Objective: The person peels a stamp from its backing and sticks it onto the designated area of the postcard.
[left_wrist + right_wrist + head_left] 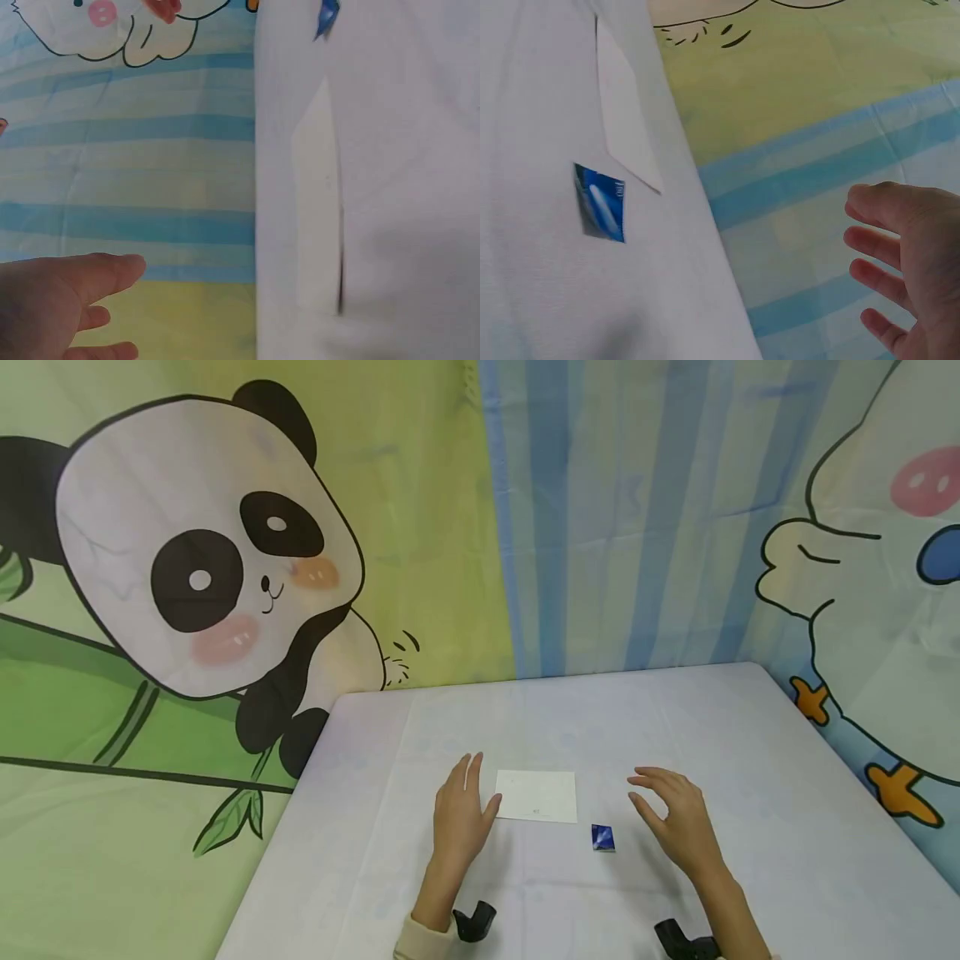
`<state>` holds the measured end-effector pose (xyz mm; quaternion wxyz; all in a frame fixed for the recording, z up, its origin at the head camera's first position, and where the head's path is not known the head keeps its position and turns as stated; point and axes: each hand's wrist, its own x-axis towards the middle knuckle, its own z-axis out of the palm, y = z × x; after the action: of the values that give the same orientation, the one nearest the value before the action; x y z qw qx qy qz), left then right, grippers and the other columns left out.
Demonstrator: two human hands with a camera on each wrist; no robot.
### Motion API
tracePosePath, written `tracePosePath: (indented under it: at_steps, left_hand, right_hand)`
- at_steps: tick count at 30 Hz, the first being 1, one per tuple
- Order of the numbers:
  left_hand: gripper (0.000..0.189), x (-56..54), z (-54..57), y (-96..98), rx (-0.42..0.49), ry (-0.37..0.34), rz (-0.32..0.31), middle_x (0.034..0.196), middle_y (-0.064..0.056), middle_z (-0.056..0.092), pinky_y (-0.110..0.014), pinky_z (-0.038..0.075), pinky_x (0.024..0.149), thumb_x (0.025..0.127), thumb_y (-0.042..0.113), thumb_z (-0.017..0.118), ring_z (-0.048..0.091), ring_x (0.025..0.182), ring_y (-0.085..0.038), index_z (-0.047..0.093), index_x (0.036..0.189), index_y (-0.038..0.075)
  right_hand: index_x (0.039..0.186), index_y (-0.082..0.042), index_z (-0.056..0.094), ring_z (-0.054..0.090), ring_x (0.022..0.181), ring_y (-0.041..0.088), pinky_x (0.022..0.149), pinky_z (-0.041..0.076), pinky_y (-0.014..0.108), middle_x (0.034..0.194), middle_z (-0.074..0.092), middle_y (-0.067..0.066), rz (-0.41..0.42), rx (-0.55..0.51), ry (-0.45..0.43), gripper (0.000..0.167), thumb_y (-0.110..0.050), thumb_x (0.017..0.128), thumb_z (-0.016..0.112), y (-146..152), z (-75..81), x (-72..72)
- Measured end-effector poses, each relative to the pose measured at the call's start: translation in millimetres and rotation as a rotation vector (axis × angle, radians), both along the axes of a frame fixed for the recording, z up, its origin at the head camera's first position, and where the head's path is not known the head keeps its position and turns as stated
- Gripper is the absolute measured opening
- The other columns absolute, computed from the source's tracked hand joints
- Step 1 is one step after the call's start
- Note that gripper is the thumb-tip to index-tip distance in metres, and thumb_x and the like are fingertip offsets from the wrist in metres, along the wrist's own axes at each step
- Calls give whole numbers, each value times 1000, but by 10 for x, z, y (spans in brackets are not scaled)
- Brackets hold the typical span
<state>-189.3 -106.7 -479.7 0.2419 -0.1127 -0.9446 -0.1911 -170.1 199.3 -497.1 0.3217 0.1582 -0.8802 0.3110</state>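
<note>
A white rectangular card or sheet of paper lies flat on the table, with a tiny mark near its front edge. Just right of its near corner is a small blue square packet, shiny with a pale streak in the right wrist view. My left hand hovers at the card's left side, fingers extended and thumb tip overlapping its edge in the head view. To the right of the packet, apart from it, my right hand is held with fingers loosely bent and nothing between them.
A white cloth covers the table. Behind it hangs a curtain with a panda and stripes, and another cartoon figure is on the right. Black wrist mounts sit at both wrists.
</note>
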Motion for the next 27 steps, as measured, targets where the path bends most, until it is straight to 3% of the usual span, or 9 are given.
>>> tracePosePath:
  at_steps: [6,11,19,27]
  left_hand:
    - [73,-23,-397,60,-15,-58,-74,136,-17,43,-47,43,88,77,19,76,45,120,-33,39,137,1]
    - [71,-28,-648,93,-32,-146,-145,142,-15,37,-47,39,94,83,23,69,38,127,-32,33,140,1]
    - [71,-3,-837,104,6,-283,-183,147,-15,29,-53,26,102,88,32,61,28,132,-34,28,143,1]
    - [70,68,-975,103,-47,-278,-176,147,-18,27,-52,17,106,90,39,56,22,135,-34,30,142,0]
  right_hand:
    - [96,-10,69,53,101,25,85,36,53,104,66,5,39,-64,-36,28,-4,70,77,-4,-330,42]
    - [99,-11,70,55,101,25,82,40,52,105,66,3,118,-75,-115,33,-4,68,79,-8,-562,55]
    - [106,-17,70,53,111,29,89,39,55,113,64,-1,174,-101,-354,34,-19,73,78,-8,-734,138]
    - [103,-18,71,52,110,30,89,35,59,111,65,2,179,-81,-368,31,-22,73,78,-2,-795,149]
